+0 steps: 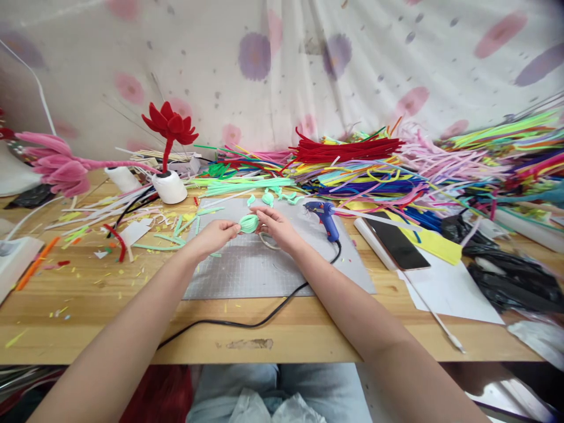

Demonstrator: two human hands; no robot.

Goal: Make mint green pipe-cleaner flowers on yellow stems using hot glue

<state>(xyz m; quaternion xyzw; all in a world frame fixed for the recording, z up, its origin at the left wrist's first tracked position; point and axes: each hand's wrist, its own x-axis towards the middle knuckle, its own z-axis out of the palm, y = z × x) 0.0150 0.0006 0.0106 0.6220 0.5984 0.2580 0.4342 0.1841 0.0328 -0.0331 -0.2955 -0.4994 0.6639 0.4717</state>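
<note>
A: Status? Both hands on the green piece?

B: Yes. Left hand (214, 235) and right hand (277, 227) each pinch a side of the mint-green pipe-cleaner ball (249, 223), held just above the grey cutting mat (247, 270), mid-bench.

A: Grip advice?

B: Fingertips only, light squeeze. My read: it's a wound coil, so a hard pinch would flatten the turns. Keep one hand as anchor, let the other shape or tuck.

A: Hazards nearby?

B: Blue glue gun (325, 218) lies just right of the right hand, tip pointing left toward it. Its black cord (264, 320) runs under the right forearm to the bench edge. I'd keep the wrist off the nozzle and not drag the cord.

A: Spare parts?

B: Small mint-green pieces (273, 198) sit on the mat just behind the ball. Big pile of pipe cleaners (365, 170) further back.
</note>
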